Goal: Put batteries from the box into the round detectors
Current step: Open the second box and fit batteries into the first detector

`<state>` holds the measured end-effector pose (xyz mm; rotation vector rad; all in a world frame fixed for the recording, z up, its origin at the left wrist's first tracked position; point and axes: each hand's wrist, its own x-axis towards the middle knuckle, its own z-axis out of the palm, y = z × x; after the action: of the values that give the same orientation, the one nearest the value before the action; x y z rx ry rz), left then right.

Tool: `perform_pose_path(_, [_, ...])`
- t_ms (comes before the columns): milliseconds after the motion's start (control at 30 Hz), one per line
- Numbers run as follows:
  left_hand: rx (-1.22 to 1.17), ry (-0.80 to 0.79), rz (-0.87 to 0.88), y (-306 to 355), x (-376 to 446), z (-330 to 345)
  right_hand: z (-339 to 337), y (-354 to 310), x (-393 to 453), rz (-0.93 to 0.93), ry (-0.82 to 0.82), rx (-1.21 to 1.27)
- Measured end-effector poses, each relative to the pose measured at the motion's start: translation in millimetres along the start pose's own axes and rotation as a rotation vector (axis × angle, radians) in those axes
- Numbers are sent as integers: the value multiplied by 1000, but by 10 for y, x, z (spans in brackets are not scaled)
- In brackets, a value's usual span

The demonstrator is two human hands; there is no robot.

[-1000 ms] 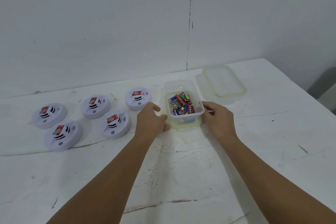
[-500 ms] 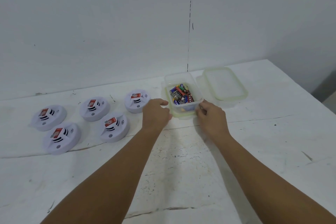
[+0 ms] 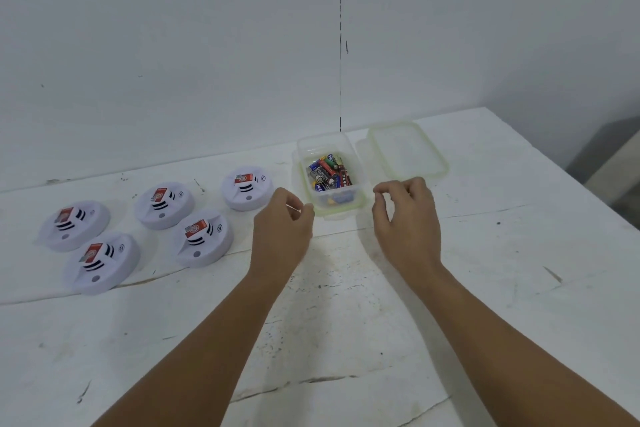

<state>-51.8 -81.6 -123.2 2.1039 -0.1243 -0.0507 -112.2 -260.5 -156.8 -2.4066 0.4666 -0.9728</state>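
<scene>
Two hands, left hand [image 3: 282, 218] and right hand [image 3: 408, 215], are held loosely curled, empty, flanking box [image 3: 329, 177] near tabletop's far edge, batteries [image 3: 329, 173] likely next.

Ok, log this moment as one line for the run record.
stage: pre-pick | left hand: empty, beside box | right hand: empty, off box | batteries: in box | lid: off | detectors: five, untouched

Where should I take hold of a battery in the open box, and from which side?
Come straight down through the open top of the clear box; its walls block any sideways reach. Pinch one of the uppermost batteries across its round body, near the middle, since they lie flat in a loose heap. The right hand is probably better placed, as the lid lies clear beside it.
</scene>
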Motion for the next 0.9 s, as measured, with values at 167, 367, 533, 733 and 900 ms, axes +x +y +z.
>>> perform_pose_path(167, [92, -133, 161, 116, -186, 100, -101, 132, 224, 2, -20, -289])
perform_pose_path(367, [134, -325, 173, 327, -244, 216, -204, 272, 432, 154, -451, -532])
perform_pose_path(533, [42, -443, 64, 474, -218, 298, -384, 251, 497, 92, -429, -633])
perform_pose_path(733, [-138, -520, -88, 639, -147, 461, -515, 224, 630, 83, -368, -480])
perform_pose_path(900, [-318, -537, -276, 799, -94, 665, -519, 306, 579, 92, -519, -363])
